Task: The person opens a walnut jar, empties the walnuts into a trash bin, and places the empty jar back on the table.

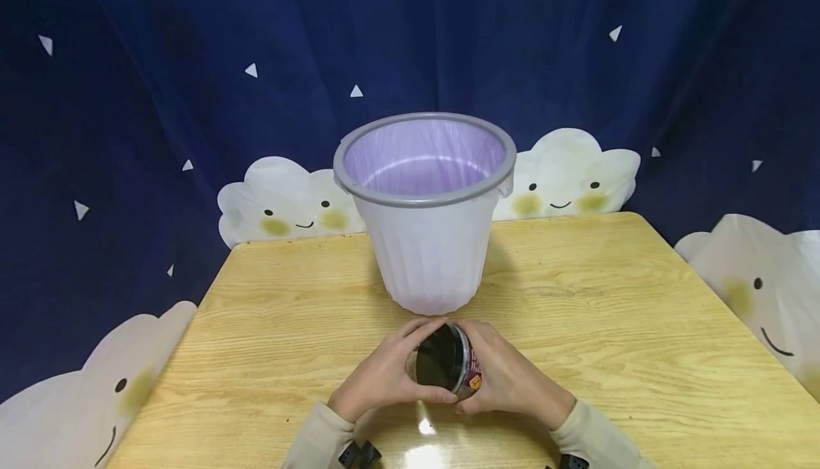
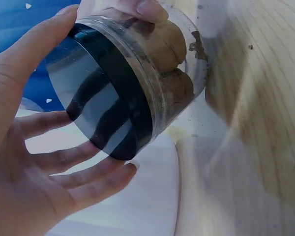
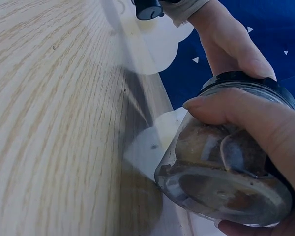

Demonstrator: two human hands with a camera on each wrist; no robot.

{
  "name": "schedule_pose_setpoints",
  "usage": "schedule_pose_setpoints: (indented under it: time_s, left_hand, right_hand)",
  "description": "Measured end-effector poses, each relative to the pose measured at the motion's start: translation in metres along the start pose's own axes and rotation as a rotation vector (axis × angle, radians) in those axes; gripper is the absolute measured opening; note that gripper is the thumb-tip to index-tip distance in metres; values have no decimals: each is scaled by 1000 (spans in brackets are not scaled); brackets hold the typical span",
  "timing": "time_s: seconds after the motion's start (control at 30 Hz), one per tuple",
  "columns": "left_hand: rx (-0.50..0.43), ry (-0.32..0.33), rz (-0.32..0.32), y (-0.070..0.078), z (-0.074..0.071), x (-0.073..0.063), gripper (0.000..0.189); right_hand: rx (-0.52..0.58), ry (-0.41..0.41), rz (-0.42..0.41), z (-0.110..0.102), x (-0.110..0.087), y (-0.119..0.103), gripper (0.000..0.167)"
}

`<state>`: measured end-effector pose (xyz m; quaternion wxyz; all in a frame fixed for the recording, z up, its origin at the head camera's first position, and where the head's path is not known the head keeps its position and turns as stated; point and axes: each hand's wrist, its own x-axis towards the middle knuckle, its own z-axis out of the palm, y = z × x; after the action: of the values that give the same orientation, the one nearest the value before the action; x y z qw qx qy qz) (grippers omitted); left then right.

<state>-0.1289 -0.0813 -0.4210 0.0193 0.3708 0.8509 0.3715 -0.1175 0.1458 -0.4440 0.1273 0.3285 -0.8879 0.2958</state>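
A clear jar [image 3: 221, 172] with brown pieces inside and a glossy black lid [image 1: 438, 359] is tilted over the table, its lid toward the left. My right hand [image 1: 509, 373] grips the jar's body, thumb on one side and fingers on the other. Around the lid's rim curl the thumb and fingers of my left hand [image 1: 383, 375]. In the left wrist view the lid [image 2: 120, 83] sits on the jar's mouth. A dark label with a yellow mark shows on the jar's side in the head view.
Just beyond my hands a white bin [image 1: 429, 255] with a grey rim and a lilac liner stands on the wooden table [image 1: 288, 312]. Behind it hangs a dark blue curtain [image 1: 288, 42] with white triangles and smiling clouds.
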Motion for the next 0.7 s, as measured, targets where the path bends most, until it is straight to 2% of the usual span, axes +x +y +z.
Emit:
schedule_pose_setpoints:
  time_s: [0.07, 0.27, 0.37, 0.53, 0.6, 0.7]
  left_hand:
    - [3, -3, 2, -1, 1, 0, 100]
    - [12, -43, 96, -4, 0, 0, 101]
    - [-7, -41, 72, -3, 0, -1, 98]
    - [11, 30, 5, 2, 2, 0, 96]
    - [24, 49, -6, 2, 4, 1, 96]
    - [31, 43, 7, 3, 3, 0, 98]
  right_hand:
    - [4, -1, 6, 0, -1, 0, 108]
    - [1, 3, -7, 1, -2, 0, 106]
    - [7, -1, -13, 1, -2, 0, 108]
    - [0, 8, -14, 0, 0, 0, 114]
    - [-1, 11, -16, 0, 0, 1, 115]
    - [-7, 3, -16, 0, 0, 1, 115]
